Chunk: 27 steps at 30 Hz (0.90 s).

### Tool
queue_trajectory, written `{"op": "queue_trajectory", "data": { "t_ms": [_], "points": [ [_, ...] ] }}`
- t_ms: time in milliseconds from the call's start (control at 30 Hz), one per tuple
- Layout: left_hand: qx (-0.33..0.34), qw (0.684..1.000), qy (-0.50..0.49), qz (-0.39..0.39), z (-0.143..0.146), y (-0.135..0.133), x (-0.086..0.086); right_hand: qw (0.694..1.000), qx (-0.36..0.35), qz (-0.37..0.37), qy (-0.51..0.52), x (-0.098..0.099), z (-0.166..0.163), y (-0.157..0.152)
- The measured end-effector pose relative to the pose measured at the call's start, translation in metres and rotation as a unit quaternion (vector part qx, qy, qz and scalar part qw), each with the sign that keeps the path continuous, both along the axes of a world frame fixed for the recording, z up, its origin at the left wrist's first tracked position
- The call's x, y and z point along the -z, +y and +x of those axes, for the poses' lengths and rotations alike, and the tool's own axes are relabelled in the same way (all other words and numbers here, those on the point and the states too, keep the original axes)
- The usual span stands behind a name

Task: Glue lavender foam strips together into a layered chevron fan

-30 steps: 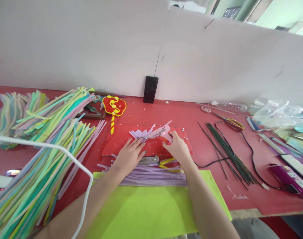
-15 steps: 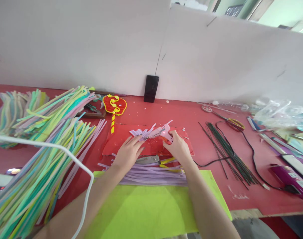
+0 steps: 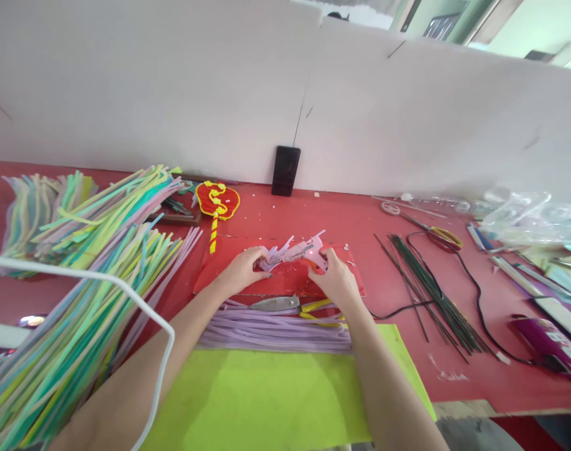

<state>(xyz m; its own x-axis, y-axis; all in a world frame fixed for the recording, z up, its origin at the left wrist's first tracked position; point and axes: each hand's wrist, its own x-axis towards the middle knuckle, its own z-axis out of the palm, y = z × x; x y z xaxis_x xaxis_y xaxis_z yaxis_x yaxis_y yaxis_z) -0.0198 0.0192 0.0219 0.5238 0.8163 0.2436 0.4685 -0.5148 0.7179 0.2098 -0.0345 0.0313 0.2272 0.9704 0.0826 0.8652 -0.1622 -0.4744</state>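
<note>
My right hand (image 3: 336, 275) is closed around the grip of a pink glue gun (image 3: 316, 252) with an orange trigger. Its nozzle points left, toward a small bunch of short lilac pipe cleaners (image 3: 277, 255). My left hand (image 3: 245, 270) curls its thumb and fingers around the left end of that bunch; its fingertips partly cover the pieces. Both hands are over a red board (image 3: 229, 285). Just in front of the board lie pliers (image 3: 276, 304) with yellow handles, on top of long lilac pipe cleaners (image 3: 276, 332).
Bundles of coloured pipe cleaners (image 3: 92, 313) fill the left side, crossed by a white cable (image 3: 144, 305). A red and yellow fan-shaped piece (image 3: 218, 200) and a phone (image 3: 286, 170) are behind. To the right are dark stems (image 3: 421, 294), scissors (image 3: 442, 237) and a black cord (image 3: 476, 294).
My left hand has shifted left, its fingers going from stretched over the lilac pieces to curled around their left end. My right hand and the glue gun stay in about the same place.
</note>
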Motion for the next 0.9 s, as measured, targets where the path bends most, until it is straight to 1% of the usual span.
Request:
{"op": "queue_trajectory", "data": {
  "t_ms": [167, 333, 433, 533, 733, 833, 900],
  "points": [
    [0.024, 0.998, -0.017, 0.053, -0.003, 0.0, 0.006, 1.0, 0.001, 0.006, -0.001, 0.001, -0.001, 0.0],
    [0.037, 0.998, -0.034, 0.049, -0.003, 0.005, 0.017, 1.0, -0.002, 0.008, -0.013, 0.003, 0.0, 0.0],
    [0.043, 0.997, -0.048, 0.048, -0.004, 0.007, 0.02, 1.0, -0.002, 0.02, -0.017, 0.005, 0.002, 0.001],
    [0.044, 0.997, -0.052, 0.038, -0.003, 0.006, 0.02, 0.999, -0.008, 0.032, -0.012, 0.008, 0.004, 0.001],
    [0.024, 0.998, -0.051, 0.017, -0.002, 0.005, 0.016, 0.999, -0.011, 0.038, -0.016, 0.009, 0.005, 0.001],
    [0.017, 0.999, -0.033, 0.025, -0.001, 0.004, 0.016, 0.999, -0.011, 0.035, -0.022, 0.007, 0.003, 0.001],
    [-0.002, 0.999, 0.001, 0.043, -0.001, 0.004, 0.015, 0.999, -0.011, 0.031, -0.024, 0.006, 0.001, 0.0]
  ]
}}
